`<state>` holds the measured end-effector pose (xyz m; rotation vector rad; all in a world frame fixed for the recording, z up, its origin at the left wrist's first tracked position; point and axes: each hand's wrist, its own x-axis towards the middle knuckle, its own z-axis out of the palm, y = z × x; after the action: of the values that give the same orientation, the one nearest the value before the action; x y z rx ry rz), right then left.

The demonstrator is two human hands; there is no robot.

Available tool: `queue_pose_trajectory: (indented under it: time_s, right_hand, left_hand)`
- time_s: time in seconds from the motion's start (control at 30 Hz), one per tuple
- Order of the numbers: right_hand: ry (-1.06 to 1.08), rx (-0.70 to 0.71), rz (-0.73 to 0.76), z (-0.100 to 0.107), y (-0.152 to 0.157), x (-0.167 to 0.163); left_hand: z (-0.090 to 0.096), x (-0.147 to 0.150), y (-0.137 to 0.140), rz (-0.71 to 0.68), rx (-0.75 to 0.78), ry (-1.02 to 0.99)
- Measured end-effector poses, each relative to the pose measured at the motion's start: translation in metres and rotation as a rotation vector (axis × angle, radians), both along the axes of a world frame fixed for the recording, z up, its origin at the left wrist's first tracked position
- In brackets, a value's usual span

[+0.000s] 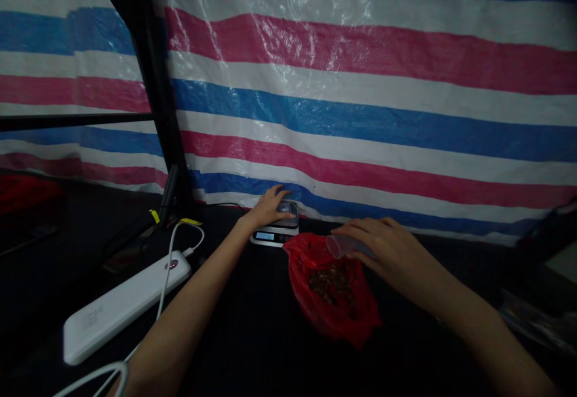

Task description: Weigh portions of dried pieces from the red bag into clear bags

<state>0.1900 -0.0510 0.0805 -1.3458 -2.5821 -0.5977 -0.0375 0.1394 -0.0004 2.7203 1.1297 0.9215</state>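
Beans (331, 283) lie in the red bag (315, 253) on the table, near the scale (276, 226). My right hand (387, 250) grips a clear cup (340, 245) over the bag; my left hand (269, 206) rests open on the scale. Nothing seems weighed yet.

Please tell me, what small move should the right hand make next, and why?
Probably the right hand should dip its clear cup down into the red bag. The cup hovers at the bag's open mouth, just above the dark pieces inside, and looks empty. The left hand already rests on the small scale, whose display is lit.
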Motion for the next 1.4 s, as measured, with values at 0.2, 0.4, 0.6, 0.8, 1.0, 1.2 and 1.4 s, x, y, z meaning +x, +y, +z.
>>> queue_pose_trajectory:
  time_s: [0.2, 0.4, 0.6, 0.8, 1.0, 1.2, 1.4]
  right_hand:
    - [-0.085, -0.026, -0.098, -0.036, -0.012, 0.012]
    - [-0.168, 0.063, -0.036, -0.065, 0.007, 0.008]
    - [-0.228, 0.058, -0.046, -0.076, 0.002, -0.006]
    - [-0.204, 0.056, -0.086, -0.081, -0.011, -0.011]
    - [-0.031, -0.022, -0.107, -0.086, -0.013, -0.015]
    - [0.263, -0.184, -0.154, -0.094, -0.013, -0.012]
    - [0.567, -0.360, -0.155, -0.094, -0.015, -0.006]
  left_hand:
    - [0.038, -0.002, -0.066, 0.151, -0.109, 0.152]
    - [0.007, 0.003, -0.171, 0.159, -0.367, 0.379]
    - [-0.021, 0.012, -0.187, 0.103, -0.399, 0.296]
    - [-0.035, 0.013, -0.177, -0.076, -0.649, -0.068]
    - [-0.041, 0.025, -0.165, -0.292, -0.888, -0.670]
    - [-0.039, 0.031, -0.153, -0.170, -0.755, -0.755]
    - [-0.041, 0.008, -0.160, 0.015, -0.954, -0.767]
